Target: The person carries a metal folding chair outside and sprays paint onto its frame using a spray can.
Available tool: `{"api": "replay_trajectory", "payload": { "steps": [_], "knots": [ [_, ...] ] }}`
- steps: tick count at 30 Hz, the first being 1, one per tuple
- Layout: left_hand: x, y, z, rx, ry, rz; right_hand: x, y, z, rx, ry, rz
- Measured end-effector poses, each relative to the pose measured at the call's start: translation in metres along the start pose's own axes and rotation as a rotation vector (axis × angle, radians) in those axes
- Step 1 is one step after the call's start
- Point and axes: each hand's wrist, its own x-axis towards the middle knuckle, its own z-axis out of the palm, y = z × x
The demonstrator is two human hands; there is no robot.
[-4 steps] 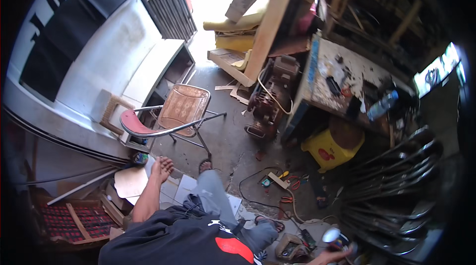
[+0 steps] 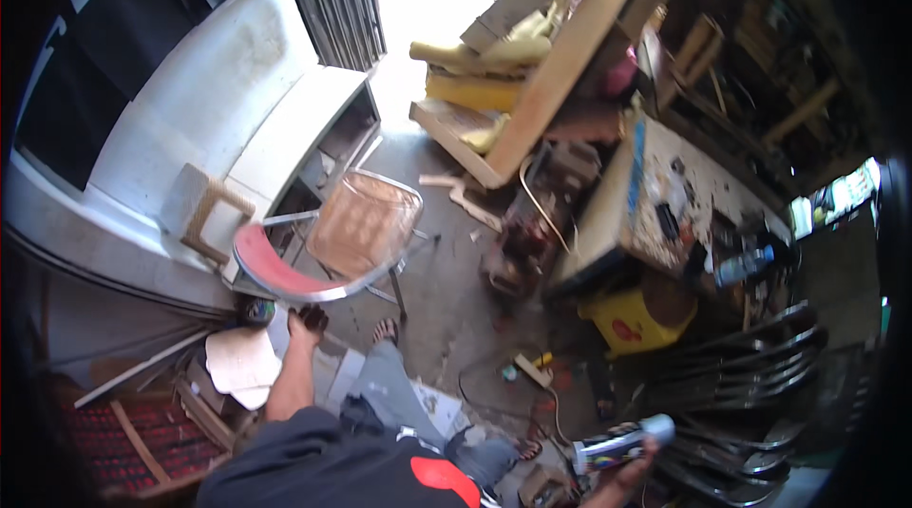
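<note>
My right hand (image 2: 638, 475), at the lower right, is closed around a spray can (image 2: 608, 449) with a pale cap. The can lies tilted, almost level, in front of the stacked metal chair frames. My left hand (image 2: 308, 322) is held low beside a folding chair (image 2: 366, 223), just below its red backrest (image 2: 269, 261). Its fingers look apart and loosely bent, somewhat dark and blurred, with nothing seen in them. The chair has a worn brown seat and a metal tube frame. Another can (image 2: 255, 310), dark and partly hidden, stands left of that hand.
A brown machine (image 2: 532, 223) with a pale cable sits on the floor beside a cluttered workbench (image 2: 594, 252). Under the bench is a yellow container (image 2: 632, 323). Shiny chair frames (image 2: 750, 366) are stacked at right. A white cabinet (image 2: 294, 119) and red-webbed frame (image 2: 142, 442) are at left.
My right hand has risen farther into view with the spray can, which now shows along its side. The view has shifted slightly; my left hand stays near the chair.
</note>
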Motion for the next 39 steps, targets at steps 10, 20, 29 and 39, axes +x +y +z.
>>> {"api": "replay_trajectory", "payload": {
  "steps": [10, 20, 29, 39],
  "knots": [
    [0.078, -0.014, 0.036, -0.003, -0.485, 0.152, 0.039, 0.086, 0.332, -0.109, 0.043, -0.135],
    [0.153, 0.016, 0.267, 0.382, -0.347, 0.703, 0.138, 0.096, 0.535, -0.448, -0.207, -0.287],
    [0.159, -0.048, 0.589, 0.320, -0.243, 0.437, 0.320, 0.115, 0.648, -1.038, -0.353, -0.168],
    [0.066, -0.015, 0.894, 0.349, -0.774, 0.553, 0.418, 0.040, 0.809, -0.668, -0.720, -0.001]
  ]
}}
